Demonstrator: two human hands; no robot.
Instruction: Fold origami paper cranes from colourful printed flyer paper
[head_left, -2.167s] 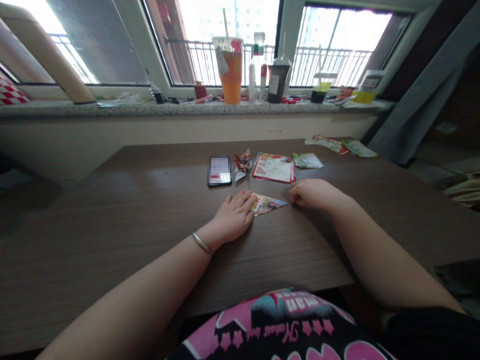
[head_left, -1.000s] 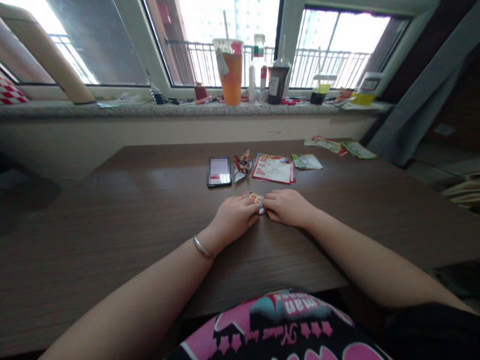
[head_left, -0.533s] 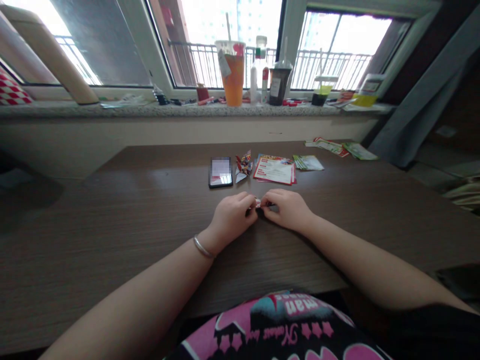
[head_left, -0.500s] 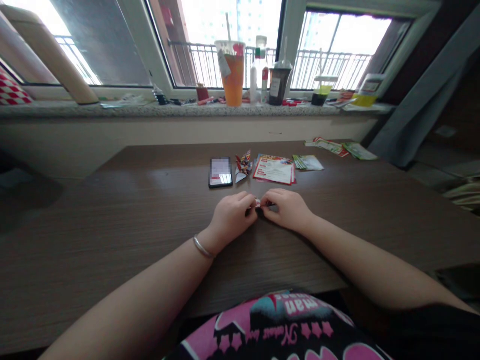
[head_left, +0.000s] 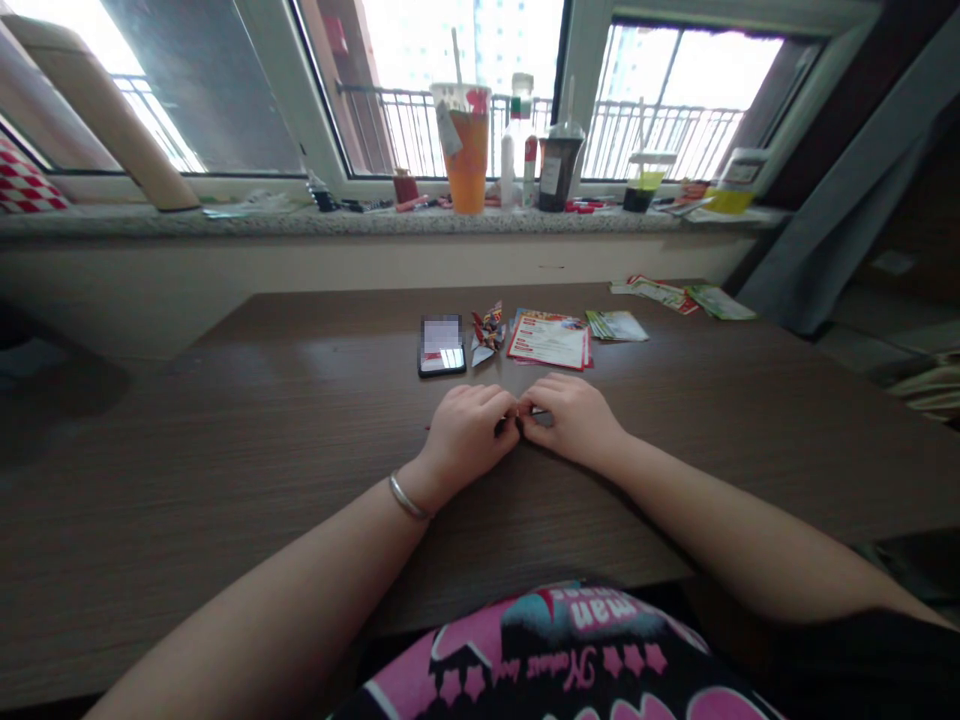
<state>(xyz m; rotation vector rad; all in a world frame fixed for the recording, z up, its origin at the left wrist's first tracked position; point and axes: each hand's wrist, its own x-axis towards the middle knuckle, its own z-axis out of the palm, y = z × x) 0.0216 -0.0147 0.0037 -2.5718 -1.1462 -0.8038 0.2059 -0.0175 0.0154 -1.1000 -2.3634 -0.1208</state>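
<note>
My left hand (head_left: 474, 425), with a silver bangle on its wrist, is closed over the table, thumb and fingers pinched together. Fingertip to fingertip with it, my right hand (head_left: 568, 415) is closed in a pinch too. Between them is a small piece of printed paper, almost wholly hidden by the fingers. Just beyond the hands lie a phone (head_left: 442, 346) with a lit screen, a crumpled or folded colourful paper piece (head_left: 487, 333) and a stack of printed cards (head_left: 549, 339).
Green-edged cards (head_left: 616, 326) lie right of the stack, and more cards (head_left: 660, 292) near the table's far right edge. On the granite windowsill (head_left: 247, 222) stand a tall orange drink cup (head_left: 468, 160), a dark drink cup (head_left: 559, 170), bottles and small clutter.
My fingertips have drawn together, covering the bit of red and white paper that showed between them. The things on the table have not moved.
</note>
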